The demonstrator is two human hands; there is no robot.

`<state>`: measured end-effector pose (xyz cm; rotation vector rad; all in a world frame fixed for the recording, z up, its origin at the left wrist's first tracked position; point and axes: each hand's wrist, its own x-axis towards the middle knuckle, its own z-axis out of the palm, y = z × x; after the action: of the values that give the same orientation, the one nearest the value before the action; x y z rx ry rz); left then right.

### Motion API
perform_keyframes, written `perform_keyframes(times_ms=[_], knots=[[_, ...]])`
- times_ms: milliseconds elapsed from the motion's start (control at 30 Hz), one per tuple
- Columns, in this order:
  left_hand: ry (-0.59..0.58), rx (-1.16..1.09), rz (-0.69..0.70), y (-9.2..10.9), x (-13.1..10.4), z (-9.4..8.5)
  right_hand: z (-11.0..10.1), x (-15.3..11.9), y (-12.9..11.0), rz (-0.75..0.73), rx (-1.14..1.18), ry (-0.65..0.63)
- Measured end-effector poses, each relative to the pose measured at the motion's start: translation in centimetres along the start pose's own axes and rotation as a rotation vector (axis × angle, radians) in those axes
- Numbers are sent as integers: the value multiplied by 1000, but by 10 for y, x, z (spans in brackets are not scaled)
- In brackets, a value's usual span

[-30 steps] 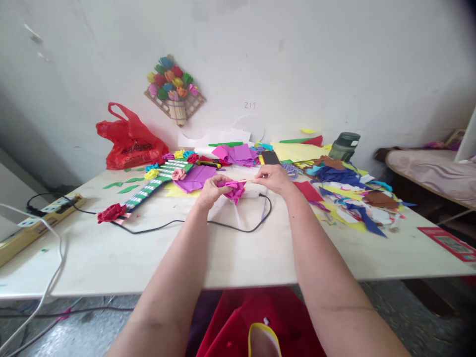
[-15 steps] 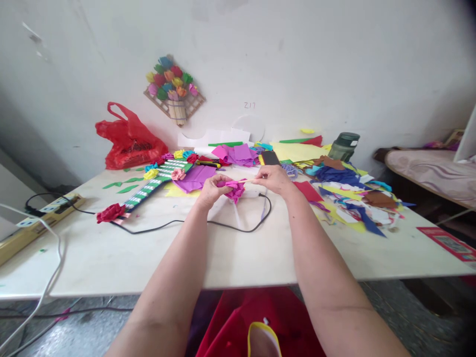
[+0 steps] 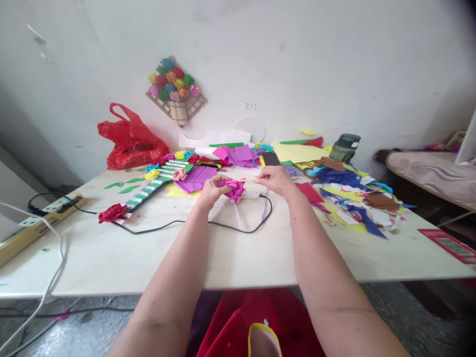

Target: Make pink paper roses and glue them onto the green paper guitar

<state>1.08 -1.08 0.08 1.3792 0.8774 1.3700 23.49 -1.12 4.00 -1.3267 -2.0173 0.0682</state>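
My left hand [image 3: 213,190] is closed on a crumpled magenta paper flower [image 3: 235,190] held above the table. In my right hand [image 3: 274,179] the fingers pinch a thin wooden stick [image 3: 250,180], whose far end meets the flower's upper edge. Below the flower lies a glue gun, whitish and partly hidden, with a black cord [image 3: 238,228] curving round it. Sheets of purple paper [image 3: 196,178] lie just beyond my left hand. Beyond my right hand is a dark phone-like rectangle [image 3: 271,158].
A green-and-white striped panel with paper roses [image 3: 148,187] lies at left, near green paper leaves [image 3: 129,189]. Behind it sits a red plastic bag [image 3: 133,141]. Paper scraps [image 3: 345,183] and a green bottle [image 3: 344,148] are at right. A power strip [image 3: 55,210] lies along the left edge.
My right hand has shifted very slightly, and more of the stick shows between it and the flower. My left hand keeps its hold; the whole view has moved a little.
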Motion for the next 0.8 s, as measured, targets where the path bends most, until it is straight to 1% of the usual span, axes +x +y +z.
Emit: perform_keyframes(times_ms=[133, 333, 633, 733, 800], knots=[[35, -42, -20, -4, 2, -3, -1, 0, 1, -10, -28, 4], [128, -84, -74, -8, 6, -5, -5, 0, -2, -3, -107, 22], [163, -94, -76, -7, 6, -4, -5, 0, -3, -47, -278, -25], [196, -144, -96, -7, 7, -5, -6, 0, -4, -42, -250, -5], [225, -189, -109, -7, 8, -6, -6, -1, -3, -26, -184, 25]])
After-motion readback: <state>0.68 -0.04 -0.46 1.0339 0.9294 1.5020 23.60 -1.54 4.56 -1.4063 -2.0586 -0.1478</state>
